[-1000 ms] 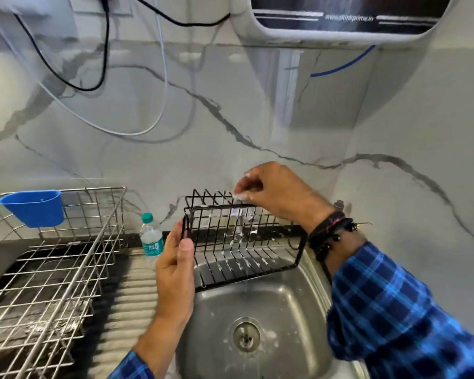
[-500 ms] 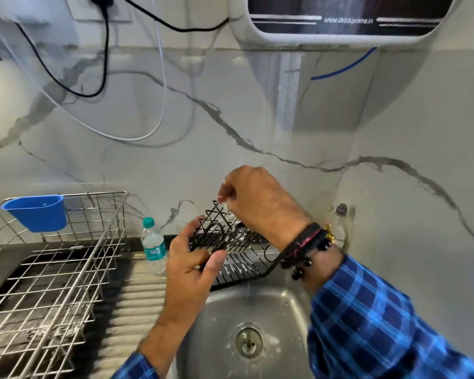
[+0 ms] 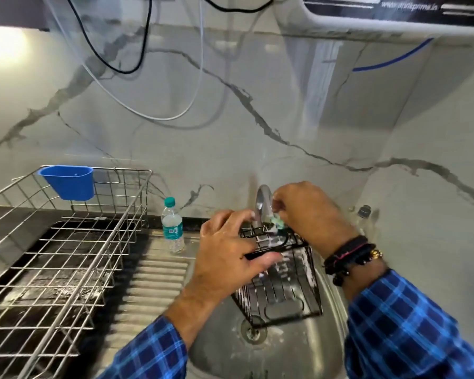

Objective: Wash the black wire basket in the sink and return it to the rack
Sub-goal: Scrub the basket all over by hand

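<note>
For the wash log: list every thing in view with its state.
Basket: soapy, tilted over the sink, not in the rack.
Left hand: grips the basket's rim.
Right hand: pinches a greenish scrubber at the basket's top.
Sink: wet, foam-flecked.
Tap: flow cannot be told.
Rack: beside the sink, without the basket.
Blue cup: hung on the rack's rim.
Bottle: upright, capped.

The black wire basket (image 3: 285, 283) has been turned. Before, it was held up behind the sink (image 3: 298, 351). Now it tips down into it, with the low end by the drain (image 3: 253, 331). The left hand (image 3: 225, 255) has moved from the side and now grips the top rim. The right hand (image 3: 307, 214) has moved next to the tap (image 3: 263, 196) and pinches a small green thing (image 3: 279, 222).
</note>
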